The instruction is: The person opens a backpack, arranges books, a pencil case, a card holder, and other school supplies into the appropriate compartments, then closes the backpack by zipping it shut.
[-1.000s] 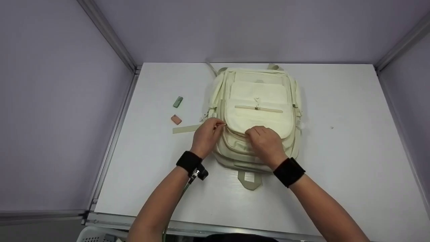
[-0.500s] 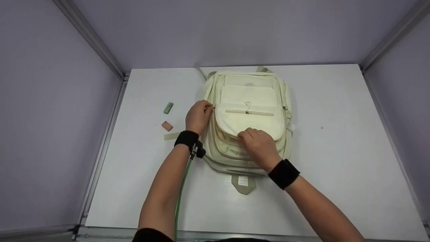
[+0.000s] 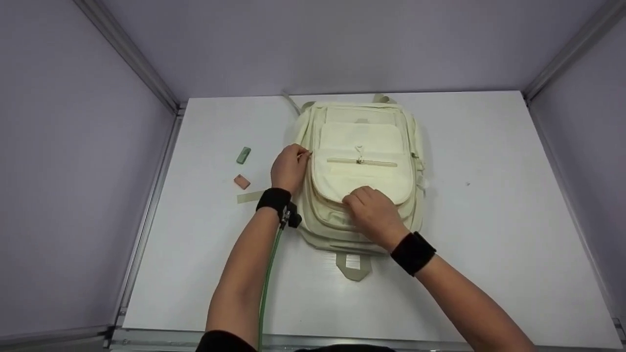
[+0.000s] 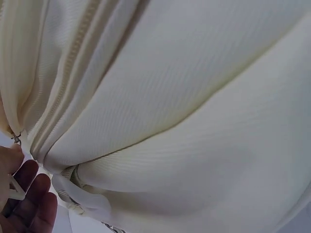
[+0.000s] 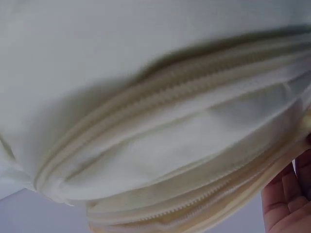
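Observation:
A cream backpack (image 3: pixel 362 142) lies on the table, front side up, with its grey top handle (image 3: pixel 353 275) toward me. My left hand (image 3: pixel 289 168) is at the left side of its front pocket and pinches a small metal zipper pull (image 4: pixel 16 139), seen in the left wrist view. My right hand (image 3: pixel 374 215) grips the near edge of the front pocket (image 3: pixel 337 188) between thumb and fingers. Zipper teeth (image 5: pixel 180 90) run along curved edges in the right wrist view, where part of my right hand's fingers (image 5: pixel 286 199) show at the lower right.
Left of the backpack lie a small green block (image 3: pixel 243 155) and a small pink block (image 3: pixel 242 182). A pale strap (image 3: pixel 249 197) sticks out near my left wrist. Grey panels (image 3: pixel 352 44) enclose the white table (image 3: pixel 489 244). A green cable (image 3: pixel 266 288) runs along my left forearm.
My left hand has moved away from me along the pocket's left edge, with the zipper pull. My right hand has stayed at the near pocket edge. The head view has shifted slightly.

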The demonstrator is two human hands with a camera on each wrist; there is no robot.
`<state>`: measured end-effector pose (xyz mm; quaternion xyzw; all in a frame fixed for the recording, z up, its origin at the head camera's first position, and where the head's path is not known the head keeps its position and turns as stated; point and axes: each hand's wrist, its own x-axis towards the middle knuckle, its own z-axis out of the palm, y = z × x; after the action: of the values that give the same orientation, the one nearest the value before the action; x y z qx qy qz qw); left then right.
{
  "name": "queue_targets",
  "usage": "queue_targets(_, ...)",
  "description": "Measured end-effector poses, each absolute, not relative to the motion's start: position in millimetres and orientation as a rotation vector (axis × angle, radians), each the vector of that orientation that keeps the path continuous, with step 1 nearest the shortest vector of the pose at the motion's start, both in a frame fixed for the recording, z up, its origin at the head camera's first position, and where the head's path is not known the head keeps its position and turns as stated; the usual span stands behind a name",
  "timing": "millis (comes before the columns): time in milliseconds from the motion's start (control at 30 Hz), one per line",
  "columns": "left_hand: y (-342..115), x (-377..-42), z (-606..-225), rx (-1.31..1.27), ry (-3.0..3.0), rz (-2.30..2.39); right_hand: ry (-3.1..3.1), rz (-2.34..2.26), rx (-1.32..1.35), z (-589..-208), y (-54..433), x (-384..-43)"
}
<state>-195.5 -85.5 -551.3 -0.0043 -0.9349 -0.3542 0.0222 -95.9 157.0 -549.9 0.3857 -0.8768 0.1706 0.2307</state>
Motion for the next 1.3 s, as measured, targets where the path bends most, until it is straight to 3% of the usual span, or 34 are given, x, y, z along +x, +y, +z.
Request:
queue_targets(200, -110, -185, -558, -0.076, -2.915, -1.102, -2.439, 0.514, 0.961, -560, 188, -88)
queue_targets(400, -177, -176, -580, 0.044, -3.014, -0.835, -2.454, 0.639, 0.851, -558, 218, -84)
queue_targets(600, -225, -168, -600, -0.098, -3.219, -0.602, -2.500, 0.824, 0.809, -547, 222, -85)
queue_targets(1100, -238, -154, -611, -0.086, -3.167, -0.523, -2.487, 0.944, 0.775, -510, 215, -108)
queue_targets(1300, -221, -152, -601, -0.130, -3.045, -0.560, -2.458, 0.938, 0.729, -500, 215, -121)
